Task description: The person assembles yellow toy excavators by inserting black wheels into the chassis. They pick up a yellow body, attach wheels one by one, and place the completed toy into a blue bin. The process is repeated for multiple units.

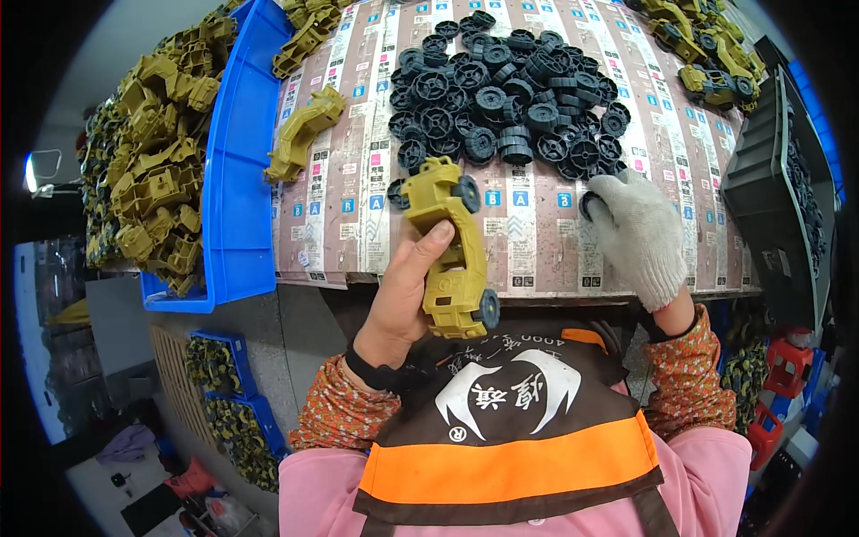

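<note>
My bare left hand is closed around an olive-yellow plastic toy car body, tilted upright over the table's near edge. Black wheels show on its right side, and another dark wheel appears at its upper left. My right hand, in a white knit glove, has its fingers closed on a black toy wheel just above the tabletop, at the near right of the wheel pile. That heap of loose black wheels covers the middle of the table, beyond both hands.
A single yellow car body lies left on the patterned tabletop. Beside it stands a blue bin, with many yellow bodies past its wall. Wheeled cars are piled far right, near a grey crate of dark parts.
</note>
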`<action>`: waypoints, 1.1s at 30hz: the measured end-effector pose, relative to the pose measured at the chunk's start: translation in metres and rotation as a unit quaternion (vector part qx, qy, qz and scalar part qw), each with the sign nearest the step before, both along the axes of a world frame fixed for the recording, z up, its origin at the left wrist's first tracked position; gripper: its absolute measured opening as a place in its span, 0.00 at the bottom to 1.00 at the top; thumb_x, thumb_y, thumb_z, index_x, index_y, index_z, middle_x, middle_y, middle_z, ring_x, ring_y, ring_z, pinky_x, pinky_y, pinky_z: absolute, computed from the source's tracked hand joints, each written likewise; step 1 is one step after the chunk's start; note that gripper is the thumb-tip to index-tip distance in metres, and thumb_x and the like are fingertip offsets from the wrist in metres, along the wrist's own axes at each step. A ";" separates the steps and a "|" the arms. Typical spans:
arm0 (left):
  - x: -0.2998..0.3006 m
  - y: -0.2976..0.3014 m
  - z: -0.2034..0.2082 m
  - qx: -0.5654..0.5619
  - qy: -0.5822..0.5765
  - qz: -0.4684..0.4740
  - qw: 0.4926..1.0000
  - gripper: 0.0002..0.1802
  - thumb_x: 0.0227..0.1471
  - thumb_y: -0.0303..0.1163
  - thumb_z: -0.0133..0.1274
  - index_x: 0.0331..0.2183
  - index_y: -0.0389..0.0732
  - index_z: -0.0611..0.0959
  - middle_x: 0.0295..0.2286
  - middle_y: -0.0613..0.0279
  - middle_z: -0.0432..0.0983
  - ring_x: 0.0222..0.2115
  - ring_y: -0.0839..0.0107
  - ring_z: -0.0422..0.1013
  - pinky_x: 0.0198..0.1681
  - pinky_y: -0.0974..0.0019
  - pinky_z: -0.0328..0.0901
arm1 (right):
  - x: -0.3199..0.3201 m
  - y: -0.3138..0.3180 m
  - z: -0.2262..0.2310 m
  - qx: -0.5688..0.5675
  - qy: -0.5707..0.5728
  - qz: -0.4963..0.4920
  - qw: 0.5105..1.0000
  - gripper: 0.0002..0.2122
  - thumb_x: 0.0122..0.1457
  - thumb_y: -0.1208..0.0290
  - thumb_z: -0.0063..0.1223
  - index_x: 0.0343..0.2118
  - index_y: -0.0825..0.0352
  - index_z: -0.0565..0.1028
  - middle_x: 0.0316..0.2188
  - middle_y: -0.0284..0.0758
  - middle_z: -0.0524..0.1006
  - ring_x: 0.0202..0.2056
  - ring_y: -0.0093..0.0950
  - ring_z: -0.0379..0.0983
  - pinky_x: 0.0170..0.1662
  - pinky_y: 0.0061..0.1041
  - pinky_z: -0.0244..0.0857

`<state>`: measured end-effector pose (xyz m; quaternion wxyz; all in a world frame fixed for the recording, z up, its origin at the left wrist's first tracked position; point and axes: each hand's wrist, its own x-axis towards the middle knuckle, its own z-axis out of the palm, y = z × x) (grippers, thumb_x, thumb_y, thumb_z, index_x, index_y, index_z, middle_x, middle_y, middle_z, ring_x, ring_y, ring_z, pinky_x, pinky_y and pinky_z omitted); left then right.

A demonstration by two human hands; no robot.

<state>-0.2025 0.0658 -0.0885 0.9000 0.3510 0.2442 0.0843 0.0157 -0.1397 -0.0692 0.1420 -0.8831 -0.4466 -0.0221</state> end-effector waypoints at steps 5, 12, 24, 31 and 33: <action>-0.005 -0.004 -0.014 -0.061 -0.013 -0.089 0.994 0.25 0.71 0.43 0.50 0.62 0.42 0.69 0.48 0.61 0.77 0.46 0.65 0.80 0.50 0.52 0.79 | 0.000 0.002 -0.009 0.017 -0.023 0.036 0.999 0.10 0.55 0.73 0.62 0.40 0.64 0.75 0.35 0.43 0.74 0.39 0.46 0.76 0.40 0.44 0.71; -0.008 -0.011 -0.008 0.048 0.054 -0.190 0.979 0.38 0.68 0.40 0.53 0.71 0.42 0.57 0.56 0.55 0.71 0.53 0.67 0.74 0.54 0.50 0.76 | -0.007 0.008 0.007 0.111 0.107 0.046 0.987 0.10 0.57 0.76 0.62 0.39 0.66 0.73 0.33 0.44 0.77 0.37 0.46 0.77 0.41 0.42 0.72; -0.035 -0.015 -0.004 -0.172 -0.097 -0.170 0.965 0.56 0.63 0.64 0.55 0.76 0.54 0.44 0.69 0.52 0.59 0.63 0.64 0.66 0.55 0.61 0.70 | -0.064 0.007 -0.014 0.192 0.410 -0.003 0.892 0.09 0.66 0.71 0.58 0.43 0.68 0.72 0.33 0.43 0.78 0.36 0.40 0.80 0.39 0.38 0.73; -0.016 -0.044 -0.014 0.098 -0.058 -0.026 0.993 0.47 0.67 0.48 0.56 0.75 0.59 0.47 0.68 0.45 0.59 0.66 0.54 0.62 0.66 0.46 0.64 | -0.092 0.017 -0.002 0.217 0.326 0.016 0.920 0.14 0.63 0.77 0.59 0.51 0.70 0.73 0.38 0.47 0.80 0.40 0.40 0.82 0.43 0.35 0.75; -0.008 -0.039 0.000 0.030 -0.038 0.020 0.999 0.38 0.71 0.49 0.50 0.73 0.54 0.54 0.66 0.41 0.61 0.64 0.54 0.66 0.68 0.46 0.63 | -0.089 0.018 -0.004 0.261 0.389 0.013 0.883 0.15 0.63 0.77 0.59 0.52 0.70 0.74 0.39 0.49 0.80 0.40 0.41 0.82 0.44 0.35 0.75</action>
